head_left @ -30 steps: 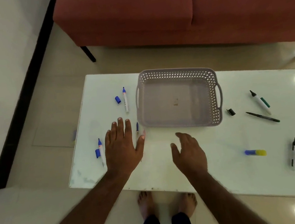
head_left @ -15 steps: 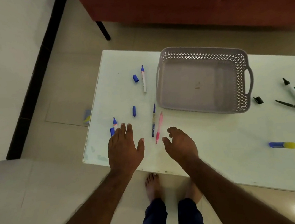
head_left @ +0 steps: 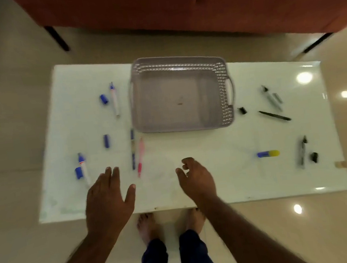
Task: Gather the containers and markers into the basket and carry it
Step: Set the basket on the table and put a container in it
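Observation:
An empty grey plastic basket (head_left: 225, 94) sits at the back middle of the white table (head_left: 216, 169). Left of it lie a blue-tipped white marker (head_left: 114, 99) with its loose cap (head_left: 103, 99), another blue cap (head_left: 106, 141), a blue pen (head_left: 133, 149), a pink pen (head_left: 140, 156) and a second blue marker (head_left: 83, 167). To the right lie a black pen (head_left: 274, 115), a grey marker (head_left: 271, 98), a blue-and-yellow highlighter (head_left: 268, 153) and a black marker (head_left: 302, 151). My left hand (head_left: 107, 199) hovers flat with fingers spread. My right hand (head_left: 196, 180) hovers loosely curled. Both hold nothing.
A red sofa (head_left: 174, 4) on black legs stands behind the table. Loose black caps (head_left: 242, 111) (head_left: 314, 157) lie on the right side. My bare feet (head_left: 147, 226) stand at the table's near edge on glossy beige floor tiles.
The view has swung right and pulled back, so the whole table shows. Both hands have drawn back toward the near edge, uncovering the blue and pink pens. No object has moved.

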